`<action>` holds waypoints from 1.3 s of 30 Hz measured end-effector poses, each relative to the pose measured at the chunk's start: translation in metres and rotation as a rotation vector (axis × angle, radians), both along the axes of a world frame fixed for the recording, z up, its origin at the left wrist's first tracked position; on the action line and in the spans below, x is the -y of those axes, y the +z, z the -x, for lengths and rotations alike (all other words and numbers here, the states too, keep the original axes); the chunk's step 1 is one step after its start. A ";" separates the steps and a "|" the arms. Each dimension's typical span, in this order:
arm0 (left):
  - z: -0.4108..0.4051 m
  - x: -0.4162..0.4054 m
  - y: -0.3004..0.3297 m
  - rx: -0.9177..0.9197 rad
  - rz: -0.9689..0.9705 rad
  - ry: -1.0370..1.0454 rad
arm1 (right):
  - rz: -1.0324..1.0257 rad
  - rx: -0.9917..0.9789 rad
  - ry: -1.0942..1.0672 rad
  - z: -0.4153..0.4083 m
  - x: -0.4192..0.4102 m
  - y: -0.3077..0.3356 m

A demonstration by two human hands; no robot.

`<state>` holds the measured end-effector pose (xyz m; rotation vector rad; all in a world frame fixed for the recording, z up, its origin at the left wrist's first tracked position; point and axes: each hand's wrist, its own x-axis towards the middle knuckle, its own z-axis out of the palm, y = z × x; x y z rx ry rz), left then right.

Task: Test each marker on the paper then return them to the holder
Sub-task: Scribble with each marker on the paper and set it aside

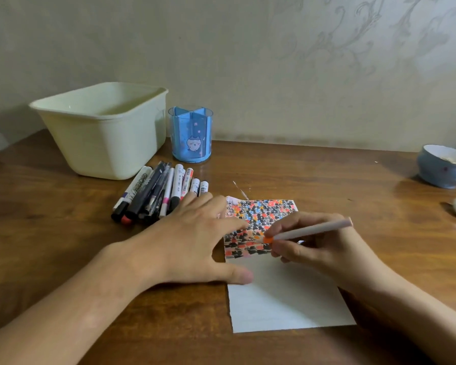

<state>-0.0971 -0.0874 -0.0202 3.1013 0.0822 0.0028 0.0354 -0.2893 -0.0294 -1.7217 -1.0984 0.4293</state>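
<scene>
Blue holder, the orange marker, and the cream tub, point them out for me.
blue holder (pixel 191 143): head view, front wall at the cat picture.
orange marker (pixel 311 231): head view, mid barrel.
cream tub (pixel 100 143): head view, front wall.

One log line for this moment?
right hand: testing orange marker | left hand: steadies paper | holder: empty
</scene>
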 end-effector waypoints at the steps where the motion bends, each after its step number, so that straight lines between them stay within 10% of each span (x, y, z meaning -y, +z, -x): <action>1: 0.000 0.000 -0.001 -0.011 -0.009 0.007 | 0.016 0.035 -0.005 0.000 0.000 -0.001; 39: -0.002 0.008 -0.001 -0.007 -0.009 0.002 | 0.050 0.188 -0.067 0.007 -0.008 -0.012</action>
